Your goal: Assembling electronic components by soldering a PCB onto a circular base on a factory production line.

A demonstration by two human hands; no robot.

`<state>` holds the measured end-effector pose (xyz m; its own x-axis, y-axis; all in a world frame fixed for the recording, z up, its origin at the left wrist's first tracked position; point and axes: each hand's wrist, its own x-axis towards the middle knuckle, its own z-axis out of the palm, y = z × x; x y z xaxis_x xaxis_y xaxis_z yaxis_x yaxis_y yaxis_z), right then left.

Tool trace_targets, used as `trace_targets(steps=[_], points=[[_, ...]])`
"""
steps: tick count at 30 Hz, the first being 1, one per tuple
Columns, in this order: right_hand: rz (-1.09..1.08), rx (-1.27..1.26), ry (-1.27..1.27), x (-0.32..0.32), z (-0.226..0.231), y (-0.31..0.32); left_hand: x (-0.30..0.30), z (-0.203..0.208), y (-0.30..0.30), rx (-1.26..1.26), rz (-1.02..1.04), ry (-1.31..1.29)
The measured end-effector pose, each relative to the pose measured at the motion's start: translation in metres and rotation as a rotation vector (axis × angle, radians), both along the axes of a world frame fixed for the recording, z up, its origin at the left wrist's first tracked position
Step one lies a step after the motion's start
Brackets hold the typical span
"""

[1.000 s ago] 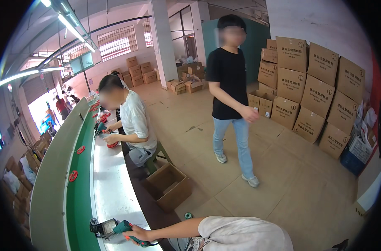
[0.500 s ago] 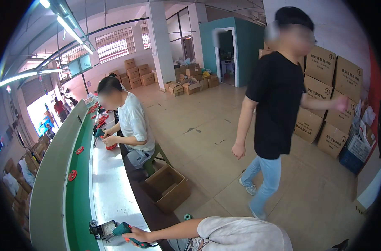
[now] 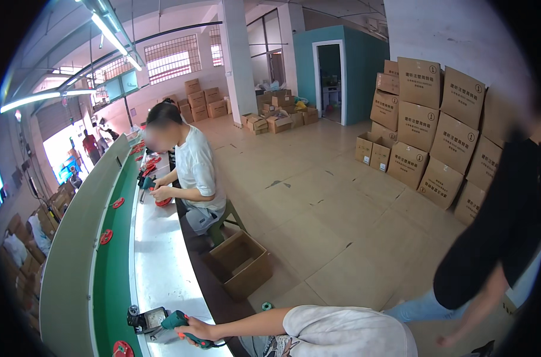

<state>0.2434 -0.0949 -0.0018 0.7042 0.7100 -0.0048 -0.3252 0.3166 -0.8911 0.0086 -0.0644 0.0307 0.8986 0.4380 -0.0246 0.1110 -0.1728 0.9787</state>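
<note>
My right hand point(image 3: 194, 331) is closed round the grip of a green soldering gun point(image 3: 174, 320) with red accents and a cord, held over the workbench point(image 3: 163, 256). Its thin tip points left, beside a black stand with a small metal tray point(image 3: 156, 316). A little reel point(image 3: 133, 310) is fixed at the stand's left. Past these, a red round part point(image 3: 122, 348) lies on the green belt point(image 3: 113, 297), partly cut off by the lower edge. My left hand is out of view.
Farther along the bench, a seated co-worker point(image 3: 193, 157) holds a similar green tool over red parts. An open cardboard box point(image 3: 247, 273) stands on the floor, near a green spool point(image 3: 266, 306). Another person point(image 3: 490, 232) is close on the right, before stacked cartons point(image 3: 419, 128).
The person in black has walked nearer, toward the lower right. A red part has come into view at the belt's near end. My right hand keeps hold of the soldering gun; the view has shifted slightly.
</note>
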Motion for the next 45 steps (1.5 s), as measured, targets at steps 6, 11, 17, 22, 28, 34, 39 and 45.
trace_targets(steps=[6, 11, 17, 22, 28, 34, 39, 45], points=[[-0.085, -0.186, 0.097, 0.009, -0.026, 0.022, 0.014, -0.033, 0.007, 0.086, 0.056, -0.001], [-0.089, -0.155, 0.371, 0.001, 0.009, 0.002, 0.012, -0.026, 0.011, 0.205, -0.009, 0.027], [-0.109, -0.12, 0.121, 0.014, -0.003, -0.001, 0.013, -0.029, 0.009, 0.085, 0.059, -0.215], [-0.12, -0.18, 0.007, 0.006, 0.002, 0.004, 0.003, -0.034, 0.025, 0.156, -0.096, -0.263], [0.068, -0.196, 0.135, 0.027, -0.011, -0.004, 0.014, -0.05, 0.035, 0.038, -0.08, -0.348], [-0.131, -0.279, -0.056, -0.004, 0.021, 0.006, -0.033, 0.036, 0.072, 0.266, 0.302, -0.383], [-0.127, -0.256, -0.122, -0.007, 0.026, 0.012, -0.128, 0.124, 0.192, 0.545, 1.195, -0.057], [-0.154, -0.254, 0.06, -0.012, 0.034, 0.009, -0.243, 0.077, 0.35, 0.383, 1.703, 0.78]])
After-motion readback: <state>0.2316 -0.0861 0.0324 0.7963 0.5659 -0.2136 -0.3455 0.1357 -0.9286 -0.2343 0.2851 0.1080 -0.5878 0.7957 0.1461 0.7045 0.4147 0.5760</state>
